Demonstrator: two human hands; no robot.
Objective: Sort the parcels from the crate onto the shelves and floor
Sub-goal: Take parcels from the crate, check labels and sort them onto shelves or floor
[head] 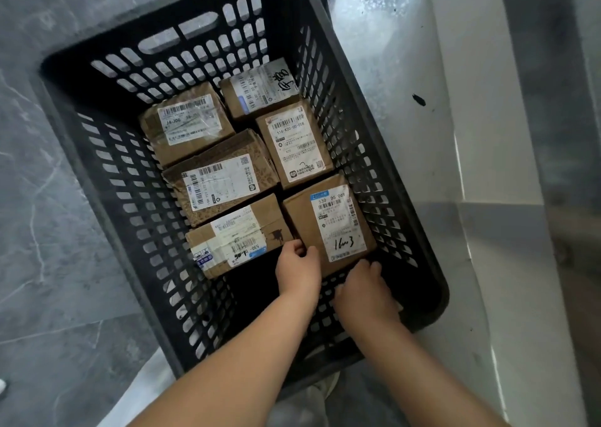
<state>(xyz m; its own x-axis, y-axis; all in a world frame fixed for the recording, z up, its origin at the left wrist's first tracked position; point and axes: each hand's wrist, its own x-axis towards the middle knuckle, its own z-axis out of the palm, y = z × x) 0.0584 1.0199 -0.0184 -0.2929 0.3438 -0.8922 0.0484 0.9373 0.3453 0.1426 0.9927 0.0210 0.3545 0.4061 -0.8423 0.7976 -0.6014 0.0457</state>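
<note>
A black slotted plastic crate (107,153) stands on the floor with several brown cardboard parcels lying flat inside, each with a white shipping label. The nearest right parcel (304,218) carries a label marked "530 D5 069" and handwriting. My left hand (297,268) curls its fingers over that parcel's near left corner. At the parcel's near right edge, my right hand (364,291) has its fingers hooked under or against the box. Beside it on the left lies a taped parcel (276,213).
Grey marble-patterned floor tiles (48,231) surround the crate on the left. A white ledge or shelf base (471,166) runs along the crate's right side. The near end of the crate floor (253,283) is bare. A shoe tip (328,386) shows below the crate.
</note>
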